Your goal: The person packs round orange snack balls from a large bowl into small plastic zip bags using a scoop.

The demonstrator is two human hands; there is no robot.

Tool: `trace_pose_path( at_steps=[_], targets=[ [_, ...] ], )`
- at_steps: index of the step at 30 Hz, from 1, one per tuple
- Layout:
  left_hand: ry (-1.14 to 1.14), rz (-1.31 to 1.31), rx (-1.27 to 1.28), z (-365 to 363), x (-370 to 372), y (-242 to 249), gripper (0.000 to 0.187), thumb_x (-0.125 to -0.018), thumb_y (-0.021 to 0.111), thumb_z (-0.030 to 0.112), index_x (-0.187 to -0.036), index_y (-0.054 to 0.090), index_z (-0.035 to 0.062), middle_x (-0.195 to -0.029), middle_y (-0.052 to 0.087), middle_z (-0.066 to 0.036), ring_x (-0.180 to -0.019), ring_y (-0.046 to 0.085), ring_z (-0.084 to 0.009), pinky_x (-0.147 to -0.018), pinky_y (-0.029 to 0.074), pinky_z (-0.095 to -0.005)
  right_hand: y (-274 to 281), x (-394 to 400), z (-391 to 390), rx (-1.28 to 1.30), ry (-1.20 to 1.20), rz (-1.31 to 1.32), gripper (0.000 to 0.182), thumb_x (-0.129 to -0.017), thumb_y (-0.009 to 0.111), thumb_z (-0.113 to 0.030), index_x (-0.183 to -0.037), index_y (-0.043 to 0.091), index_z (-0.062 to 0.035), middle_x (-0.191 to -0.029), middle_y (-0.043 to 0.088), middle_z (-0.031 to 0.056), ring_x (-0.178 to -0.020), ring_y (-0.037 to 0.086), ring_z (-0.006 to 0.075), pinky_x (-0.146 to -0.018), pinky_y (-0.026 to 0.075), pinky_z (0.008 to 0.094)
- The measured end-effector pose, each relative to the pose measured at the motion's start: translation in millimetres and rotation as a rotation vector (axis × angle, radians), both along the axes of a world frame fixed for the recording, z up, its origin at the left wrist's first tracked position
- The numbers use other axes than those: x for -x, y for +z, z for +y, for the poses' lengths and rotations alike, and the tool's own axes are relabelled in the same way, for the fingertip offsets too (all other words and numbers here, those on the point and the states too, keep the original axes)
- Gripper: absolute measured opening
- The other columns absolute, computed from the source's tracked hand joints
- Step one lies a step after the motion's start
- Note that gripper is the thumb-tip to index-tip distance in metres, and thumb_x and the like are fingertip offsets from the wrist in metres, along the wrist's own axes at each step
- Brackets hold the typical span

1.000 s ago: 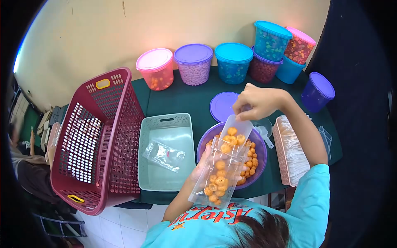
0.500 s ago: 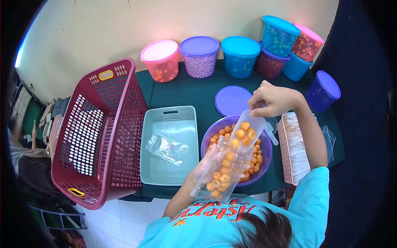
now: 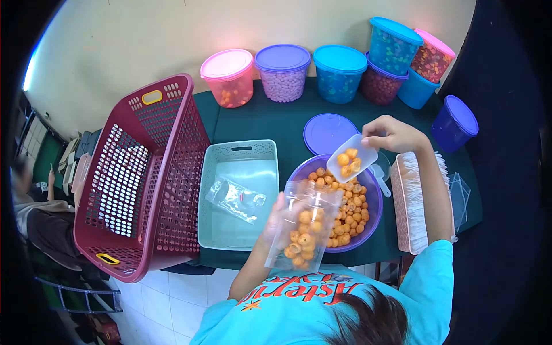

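Note:
My left hand is closed on a clear plastic bag, partly filled with round orange snack balls; the bag hides most of its fingers. In my right hand is a white scoop with a few snack balls in it. The scoop is tilted over the purple tub, apart from the bag's mouth. Many loose snack balls lie in the tub. Its round purple lid rests on the table behind it.
A green tray with a clear bag stands left, beside a maroon laundry basket. A pink basket of white bags is on the right. Lidded tubs line the wall. Another person is far left.
The scoop has drawn up and right, away from the bag's mouth, with some snack balls still in it. More of the bag's upper part now shows, and it stands more upright.

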State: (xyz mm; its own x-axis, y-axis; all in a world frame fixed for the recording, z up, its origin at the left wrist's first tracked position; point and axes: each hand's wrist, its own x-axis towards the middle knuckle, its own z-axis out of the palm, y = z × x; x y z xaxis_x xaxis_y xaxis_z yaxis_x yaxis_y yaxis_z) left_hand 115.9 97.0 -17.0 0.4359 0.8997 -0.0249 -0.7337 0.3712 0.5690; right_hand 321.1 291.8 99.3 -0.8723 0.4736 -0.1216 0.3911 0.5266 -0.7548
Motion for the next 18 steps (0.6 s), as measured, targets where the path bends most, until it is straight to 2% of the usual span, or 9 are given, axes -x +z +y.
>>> trace_pose_path(
  at_steps=[3,6,7,9,11,14,15,16,18],
  targets=[
    [0.254,0.114,-0.043,-0.7,11.7,-1.5,0.09,-0.075,0.021,0.071,-0.13,0.023,-0.0002,-0.126,0.037,-0.016,-0.114,0.041,-0.0257,-0.095,0.034,-0.0372,-18.3,-7.2,-4.6,-0.362,-0.047,-0.105,0.018,-0.073,0.056,-0.019,-0.07,0.059,-0.0005,-0.057,0.055,0.0068,-0.049,0.048,0.0103,-0.046,0.038,0.0265],
    [0.387,0.226,-0.182,2.3,18.3,10.5,0.092,-0.074,0.02,0.073,-0.129,0.025,-0.0004,-0.126,0.038,-0.014,-0.116,0.038,-0.024,-0.097,0.03,-0.0364,-46.1,1.9,-29.4,-0.409,0.026,-0.386,0.019,-0.075,0.054,-0.022,-0.076,0.061,-0.0037,-0.072,0.06,0.0095,-0.072,0.056,0.0202,-0.08,0.035,0.0366],
    [0.391,0.187,-0.21,4.0,19.0,12.1,0.092,-0.074,0.019,0.073,-0.129,0.025,-0.0002,-0.127,0.037,-0.014,-0.116,0.037,-0.0239,-0.097,0.03,-0.0364,-50.6,3.6,-40.9,-0.412,0.027,-0.384,0.019,-0.075,0.054,-0.022,-0.076,0.061,-0.0037,-0.072,0.06,0.0095,-0.072,0.056,0.0202,-0.08,0.035,0.0366],
    [0.395,0.148,-0.246,5.1,16.8,16.2,0.093,-0.073,0.019,0.074,-0.13,0.025,0.0,-0.128,0.035,-0.013,-0.117,0.036,-0.0238,-0.097,0.03,-0.0365,-57.8,8.1,-63.1,-0.612,-0.161,-0.279,0.023,-0.079,0.05,-0.023,-0.09,0.058,-0.0045,-0.096,0.057,0.0119,-0.096,0.05,0.0247,-0.091,0.023,0.0404],
    [0.631,0.231,-0.247,3.8,8.0,22.0,0.097,-0.07,0.023,0.076,-0.131,0.021,0.0007,-0.12,0.04,-0.011,-0.111,0.041,-0.0228,-0.095,0.032,-0.0362,-39.7,14.3,-93.1,-0.662,-0.271,0.041,0.029,-0.083,0.045,-0.023,-0.103,0.052,-0.0034,-0.113,0.049,0.0138,-0.104,0.043,0.028,-0.091,0.026,0.0383],
    [0.855,0.398,-0.494,3.2,-7.9,21.4,0.1,-0.068,0.035,0.075,-0.132,0.014,0.0011,-0.134,0.024,-0.011,-0.121,0.031,-0.0224,-0.097,0.03,-0.0371,-43.0,42.8,-143.3,0.029,-0.266,0.638,0.054,-0.089,0.033,-0.035,-0.127,0.028,0.0033,-0.127,0.035,0.0177,-0.119,0.033,0.0257,-0.099,0.02,0.0357],
    [0.876,0.541,-0.481,0.0,-14.8,24.9,0.11,-0.061,0.042,0.077,-0.133,0.009,0.0016,-0.135,0.019,-0.012,-0.124,0.024,-0.0243,-0.1,0.024,-0.0392,-50.0,55.9,-151.9,-0.105,-0.206,0.637,0.06,-0.09,0.026,-0.038,-0.13,0.016,0.005,-0.136,0.02,0.0181,-0.126,0.02,0.0275,-0.102,0.014,0.0353],
    [0.87,0.541,-0.488,1.6,-23.7,24.3,0.11,-0.061,0.042,0.077,-0.133,0.009,0.0016,-0.135,0.019,-0.012,-0.124,0.024,-0.0243,-0.1,0.024,-0.0392,-56.7,71.0,-157.3,-0.111,-0.212,0.641,0.06,-0.09,0.026,-0.038,-0.13,0.016,0.005,-0.136,0.02,0.0181,-0.126,0.02,0.0275,-0.102,0.014,0.0353],
    [0.851,0.538,-0.758,3.5,-38.0,23.8,0.112,-0.06,0.039,0.079,-0.133,0.007,0.001,-0.137,0.012,-0.016,-0.127,0.015,-0.0283,-0.103,0.015,-0.0409,-68.8,97.5,-165.4,0.182,-0.357,0.996,0.062,-0.09,0.021,-0.04,-0.131,0.013,0.006,-0.137,0.015,0.0193,-0.129,0.011,0.0289,-0.103,0.009,0.0369]
  ],
)
